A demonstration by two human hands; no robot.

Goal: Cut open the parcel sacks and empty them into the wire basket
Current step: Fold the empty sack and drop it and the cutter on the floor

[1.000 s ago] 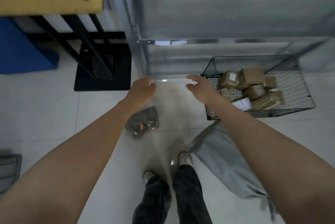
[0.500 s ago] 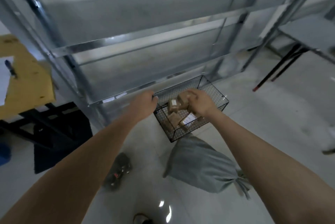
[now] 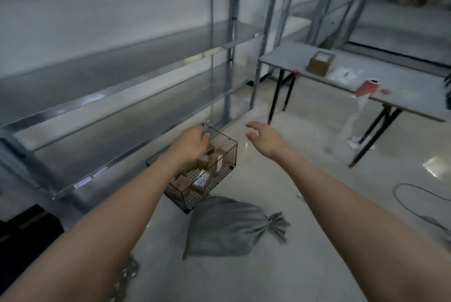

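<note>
A black wire basket (image 3: 229,149) stands on the floor beside the metal shelving, with several brown parcels (image 3: 216,158) inside it. Just in front of the basket lies a full grey parcel sack (image 3: 223,229), its neck tied and pointing right. My left hand (image 3: 191,143) hovers in the air, overlapping the basket's near corner in view, fingers loosely curled and holding nothing. My right hand (image 3: 267,138) is stretched out to the right of the basket, fingers spread and empty. A dark crumpled object (image 3: 125,275) lies on the floor under my left forearm.
Tall metal shelving (image 3: 122,77) runs along the left and back. A grey folding table (image 3: 380,82) at the right carries a brown box (image 3: 320,63) and a red roll (image 3: 367,86). A cable (image 3: 419,206) loops on the floor at far right.
The view has swung up and to the right, bringing the table into sight. Both arms stay outstretched and empty; my right hand has moved off the basket to its right.
</note>
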